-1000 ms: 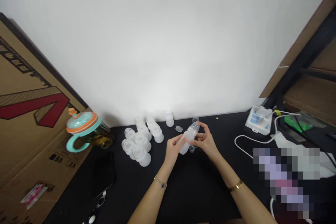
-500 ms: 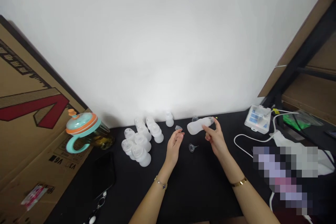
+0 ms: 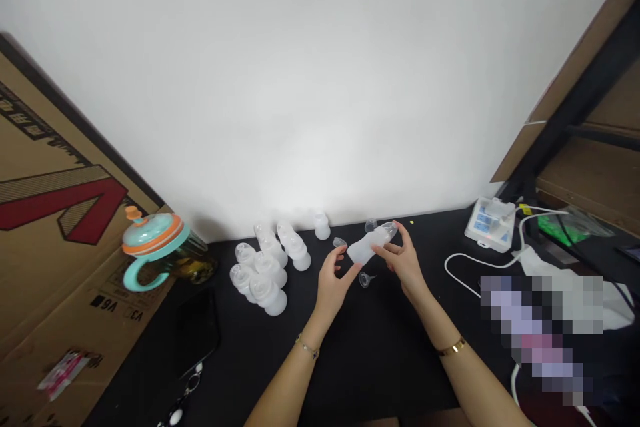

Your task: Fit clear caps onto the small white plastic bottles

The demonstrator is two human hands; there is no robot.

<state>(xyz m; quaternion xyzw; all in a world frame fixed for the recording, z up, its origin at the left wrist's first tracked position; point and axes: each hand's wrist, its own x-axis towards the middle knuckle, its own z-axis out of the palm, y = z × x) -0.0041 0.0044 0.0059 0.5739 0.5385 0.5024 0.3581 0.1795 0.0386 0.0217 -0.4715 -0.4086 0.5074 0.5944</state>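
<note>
While our right hand (image 3: 405, 265) pinches the bottle (image 3: 365, 248), tilted over the black table (image 3: 380, 360), our left hand (image 3: 331, 280) has thumb and fingers spread at its base; can't tell if they touch. We've got a white wall (image 3: 320, 80) behind, jug (image 3: 155, 237) and carton (image 3: 45, 147) left, plastic case (image 3: 487, 223) right.

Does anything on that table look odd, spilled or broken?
Nothing looks clearly spilled or broken. One small oddity: a yellow speck on the black table near the wall, matching nothing beside it; I can't tell what it is. The white bottle is tilted, but the right hand holds it.
</note>
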